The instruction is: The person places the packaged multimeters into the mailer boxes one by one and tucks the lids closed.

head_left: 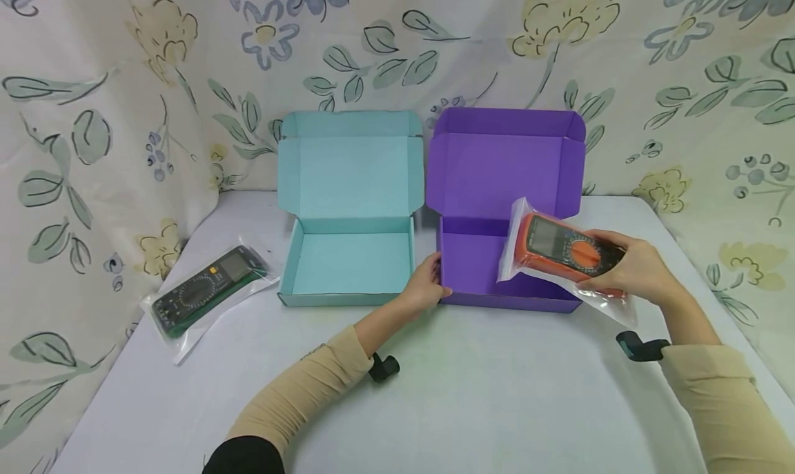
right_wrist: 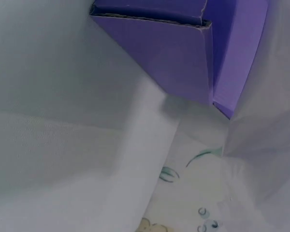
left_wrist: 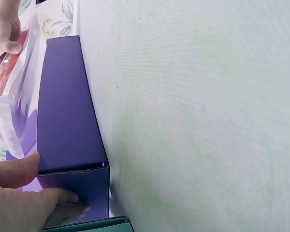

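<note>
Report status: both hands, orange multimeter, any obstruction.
Left hand holding purple box near front-left corner. Right hand gripping bagged orange multimeter above it. Nothing visibly blocking.

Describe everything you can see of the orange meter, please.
The orange meter has a boxy orange casing, a black face, a grey display and a big orange dial; its markings are too small to read. It sits inside a clear, plastic-looking bag whose loose ends extend past it. The right hand grips one end through the bag, holding it tilted, face toward the head camera, over the open purple box. I can't tell whether the bag touches the box.
</note>
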### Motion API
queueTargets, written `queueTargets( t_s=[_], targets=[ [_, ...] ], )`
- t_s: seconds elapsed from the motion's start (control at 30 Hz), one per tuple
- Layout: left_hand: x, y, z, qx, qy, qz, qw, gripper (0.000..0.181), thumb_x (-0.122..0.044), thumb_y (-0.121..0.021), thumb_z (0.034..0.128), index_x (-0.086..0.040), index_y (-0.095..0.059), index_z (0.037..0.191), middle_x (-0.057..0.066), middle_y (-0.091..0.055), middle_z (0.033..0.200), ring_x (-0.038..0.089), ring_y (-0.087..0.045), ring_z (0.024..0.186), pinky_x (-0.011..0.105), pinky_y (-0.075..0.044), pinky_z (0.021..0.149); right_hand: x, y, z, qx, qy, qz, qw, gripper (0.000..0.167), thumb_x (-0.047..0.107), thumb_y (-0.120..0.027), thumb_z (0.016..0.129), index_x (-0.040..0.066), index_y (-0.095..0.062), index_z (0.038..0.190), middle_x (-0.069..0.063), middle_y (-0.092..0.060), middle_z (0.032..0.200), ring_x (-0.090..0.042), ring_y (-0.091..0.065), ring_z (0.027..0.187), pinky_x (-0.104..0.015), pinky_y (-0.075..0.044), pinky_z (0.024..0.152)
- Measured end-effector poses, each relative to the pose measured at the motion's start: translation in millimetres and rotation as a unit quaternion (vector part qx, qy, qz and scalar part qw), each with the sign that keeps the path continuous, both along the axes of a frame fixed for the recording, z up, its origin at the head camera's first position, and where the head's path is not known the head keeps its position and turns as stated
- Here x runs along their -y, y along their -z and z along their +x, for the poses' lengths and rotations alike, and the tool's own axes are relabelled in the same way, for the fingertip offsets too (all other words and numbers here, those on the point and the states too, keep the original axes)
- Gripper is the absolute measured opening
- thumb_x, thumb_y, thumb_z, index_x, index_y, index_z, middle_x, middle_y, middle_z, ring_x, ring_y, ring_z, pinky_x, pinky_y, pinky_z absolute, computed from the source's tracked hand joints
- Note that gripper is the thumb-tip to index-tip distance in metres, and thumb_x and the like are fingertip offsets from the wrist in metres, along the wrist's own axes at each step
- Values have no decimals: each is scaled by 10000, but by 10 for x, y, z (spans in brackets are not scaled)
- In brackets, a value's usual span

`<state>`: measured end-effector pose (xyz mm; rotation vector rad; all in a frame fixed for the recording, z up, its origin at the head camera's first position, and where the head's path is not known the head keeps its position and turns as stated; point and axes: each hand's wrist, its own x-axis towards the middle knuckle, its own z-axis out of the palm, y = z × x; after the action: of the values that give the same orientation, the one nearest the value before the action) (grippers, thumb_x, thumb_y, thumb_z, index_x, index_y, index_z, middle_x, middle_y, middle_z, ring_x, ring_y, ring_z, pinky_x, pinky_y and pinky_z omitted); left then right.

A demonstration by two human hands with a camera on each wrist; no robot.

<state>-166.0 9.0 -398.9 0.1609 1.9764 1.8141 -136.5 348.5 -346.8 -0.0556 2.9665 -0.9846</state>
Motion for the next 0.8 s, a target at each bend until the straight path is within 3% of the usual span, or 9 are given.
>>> queueTargets(
  t_s=[0.47, 0.8],
  targets=[
    [-6, -23, 6, 36, -40, -44, 10000, 763, 218, -512, 869, 42, -163, 1524, 232, -171, 1575, 329, -180, 1450, 383, -213, 1167, 220, -53, -148, 156, -351, -88, 9992, 954, 223, -930, 623, -44, -444, 1400, -270, -545, 1235, -362, -468, 1059, -473, -424, 866],
    [-18, -8, 0, 27, -85, -106, 9999, 769, 221, -522, 859, 43, -176, 1522, 230, -182, 1573, 328, -185, 1448, 385, -216, 1165, 345, -61, -247, 109, -525, -37, 9986, 954, 225, -936, 611, -42, -453, 1390, -254, -568, 1184, -363, -493, 1028, -472, -441, 856]
  ],
)
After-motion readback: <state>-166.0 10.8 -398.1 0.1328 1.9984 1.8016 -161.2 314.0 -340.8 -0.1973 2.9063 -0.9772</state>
